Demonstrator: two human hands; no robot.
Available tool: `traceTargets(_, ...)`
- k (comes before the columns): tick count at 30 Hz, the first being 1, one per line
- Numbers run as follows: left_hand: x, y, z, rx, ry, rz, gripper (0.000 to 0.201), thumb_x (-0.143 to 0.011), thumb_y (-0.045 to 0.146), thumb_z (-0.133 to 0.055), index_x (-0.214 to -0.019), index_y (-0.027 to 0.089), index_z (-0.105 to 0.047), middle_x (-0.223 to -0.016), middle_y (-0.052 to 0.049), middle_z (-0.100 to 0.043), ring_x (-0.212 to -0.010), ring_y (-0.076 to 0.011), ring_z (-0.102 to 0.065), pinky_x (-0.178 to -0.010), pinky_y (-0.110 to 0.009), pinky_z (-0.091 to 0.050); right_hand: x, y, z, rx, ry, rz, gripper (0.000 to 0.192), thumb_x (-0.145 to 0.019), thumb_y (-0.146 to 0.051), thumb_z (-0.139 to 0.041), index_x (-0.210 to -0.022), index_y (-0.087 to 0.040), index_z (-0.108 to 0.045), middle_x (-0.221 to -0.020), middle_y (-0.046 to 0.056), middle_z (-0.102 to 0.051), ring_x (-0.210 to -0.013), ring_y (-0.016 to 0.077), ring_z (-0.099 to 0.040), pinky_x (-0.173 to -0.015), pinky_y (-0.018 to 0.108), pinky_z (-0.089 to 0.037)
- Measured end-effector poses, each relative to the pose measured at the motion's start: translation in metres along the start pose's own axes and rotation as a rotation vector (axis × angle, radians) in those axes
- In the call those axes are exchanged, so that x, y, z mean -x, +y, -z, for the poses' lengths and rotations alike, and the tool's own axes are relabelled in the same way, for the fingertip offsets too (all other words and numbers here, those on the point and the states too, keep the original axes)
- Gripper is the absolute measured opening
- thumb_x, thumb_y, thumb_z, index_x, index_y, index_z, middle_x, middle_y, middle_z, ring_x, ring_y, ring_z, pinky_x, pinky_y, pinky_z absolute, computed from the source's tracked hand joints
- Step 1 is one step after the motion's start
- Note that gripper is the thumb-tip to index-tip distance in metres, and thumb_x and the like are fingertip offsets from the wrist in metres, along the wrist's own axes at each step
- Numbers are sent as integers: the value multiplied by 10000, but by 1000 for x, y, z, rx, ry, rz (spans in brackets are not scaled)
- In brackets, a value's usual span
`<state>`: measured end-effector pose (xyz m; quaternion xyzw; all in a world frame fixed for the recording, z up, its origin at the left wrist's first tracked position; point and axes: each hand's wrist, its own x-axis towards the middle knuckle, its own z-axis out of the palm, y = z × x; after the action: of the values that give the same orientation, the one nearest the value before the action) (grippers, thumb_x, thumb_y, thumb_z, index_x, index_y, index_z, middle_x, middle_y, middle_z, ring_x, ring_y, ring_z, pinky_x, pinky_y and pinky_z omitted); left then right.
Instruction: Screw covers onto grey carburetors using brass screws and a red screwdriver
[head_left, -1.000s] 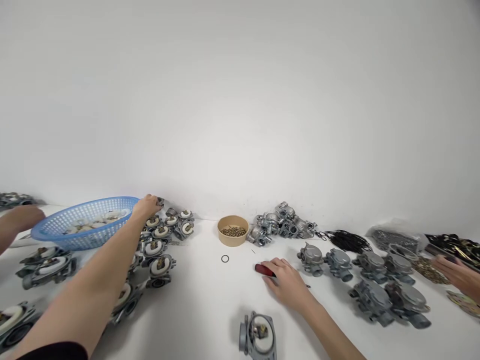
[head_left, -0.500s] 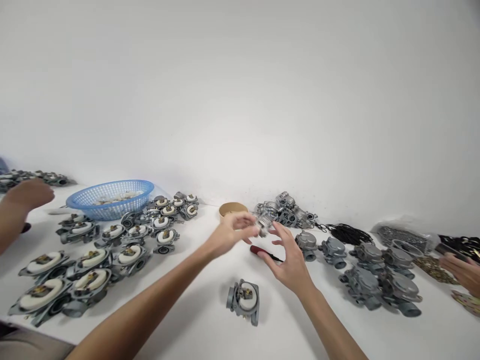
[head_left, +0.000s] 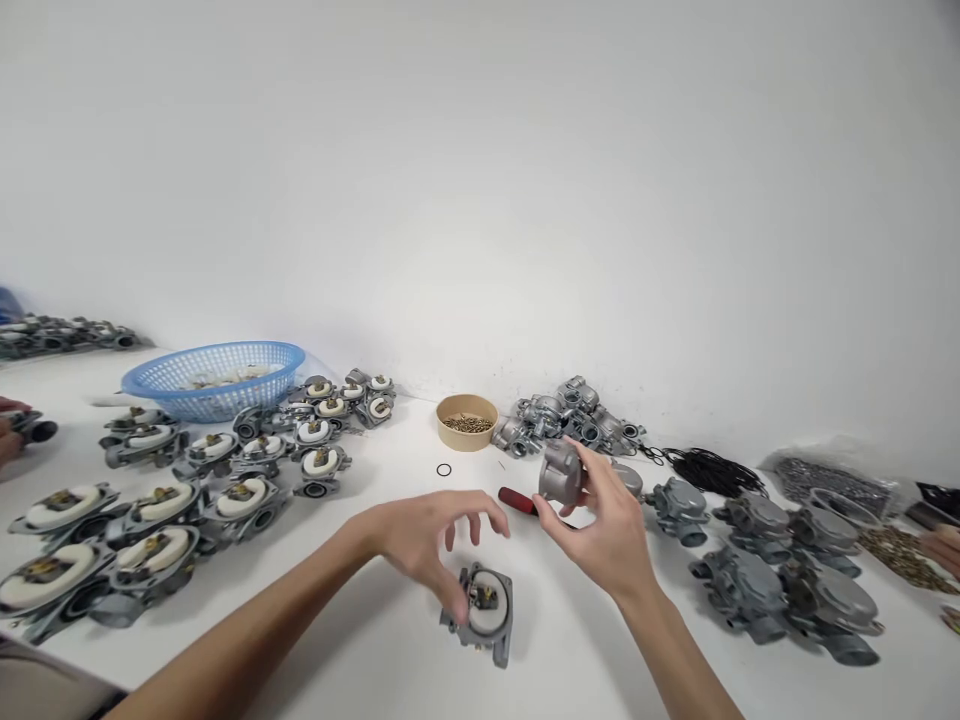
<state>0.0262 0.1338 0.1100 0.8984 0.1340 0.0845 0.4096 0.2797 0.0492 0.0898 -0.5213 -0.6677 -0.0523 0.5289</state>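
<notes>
A carburetor body (head_left: 491,605) with a white ring-shaped float lies on the white table in front of me. My left hand (head_left: 442,535) hovers at its upper left side, fingers apart and holding nothing; whether the thumb touches the body I cannot tell. In my right hand (head_left: 600,510) is a grey metal carburetor float bowl (head_left: 561,474), gripped between thumb and fingers above the table. Just below that bowl lies a screwdriver with a red handle (head_left: 517,500), its shaft partly hidden by the right hand. A thin black O-ring (head_left: 444,469) rests farther back.
A tan tub (head_left: 466,440) of small brass-coloured parts stands near the wall, beside a heap of metal bowls (head_left: 544,410). Several float-fitted carburetors (head_left: 240,497) and a blue basket (head_left: 214,405) fill the left; closed carburetors (head_left: 739,575) and black rings (head_left: 716,470) sit right. Other people's hands show at both edges.
My hands have separated. The right now holds the float bowl more to the right, turned upright; the left has come down toward the carburetor body. The O-ring and tub contents are now visible.
</notes>
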Motion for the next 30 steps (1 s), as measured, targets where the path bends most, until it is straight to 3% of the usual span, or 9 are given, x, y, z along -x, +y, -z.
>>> traceTargets(3,-2,4,-13,-126,-39,20,779,-544,558,-977,-1225,323,-683,-1189,-39,-747,-998,-283,-704,-909,-370,-542,-2,0,7,22,-25,-91,668,-833,-395,-784,-1434,-217,-552,-1141,116,-753,-600,166,-667,-597,340,-643)
traceTargets(7,-7,2,-25,-159,-9,53,658,-596,471,-950,-1196,330,-720,-1086,6,-800,-937,-269,-746,-975,-371,-526,0,-7,7,-27,-49,-122,674,-832,-418,-779,-1431,-226,-535,-989,67,-776,-531,152,-636,-537,312,-601)
traceTargets(10,-12,-5,-27,-164,117,75,643,-626,443,-916,-1224,309,-720,-1149,-9,-786,-1002,-276,-735,-1002,-369,-520,3,-13,4,-57,-84,-91,655,-849,-430,-774,-1428,-233,-540,-987,63,-775,-624,179,-682,-580,315,-612)
traceTargets(14,-18,-19,-27,-123,312,153,620,-680,454,-873,-1245,264,-704,-1137,-42,-762,-1066,-296,-696,-944,-368,-534,7,-18,-2,-32,-168,15,672,-856,-456,-774,-1456,-248,-554,-1208,112,-752,-848,237,-737,-668,338,-632)
traceTargets(20,-20,-37,-26,88,275,151,493,-707,481,-881,-1080,215,-699,-974,-23,-705,-811,-204,-647,-688,-292,-491,16,-13,-19,59,-288,52,714,-842,-441,-774,-1494,-247,-557,-1153,114,-762,-978,290,-735,-839,424,-633)
traceTargets(22,-21,-40,-29,157,276,134,600,-699,455,-899,-1191,216,-652,-1024,-40,-706,-838,-213,-657,-707,-306,-497,17,-9,-24,68,-318,14,736,-831,-440,-778,-1504,-239,-557,-1134,111,-764,-981,293,-733,-859,438,-629)
traceTargets(26,-21,-41,-34,335,266,92,965,-699,372,-925,-1508,279,-408,-1166,-88,-717,-970,-256,-693,-770,-341,-517,17,-8,-28,48,-395,-41,691,-835,-420,-767,-1482,-254,-587,-1209,99,-757,-1106,306,-706,-924,444,-611)
traceTargets(30,-22,-44,-35,412,268,83,1109,-658,337,-961,-1573,292,-338,-1224,-118,-698,-1059,-282,-684,-827,-369,-523,15,-13,-27,6,-409,-102,594,-838,-419,-765,-1404,-278,-651,-1222,80,-758,-1143,309,-693,-937,450,-597)
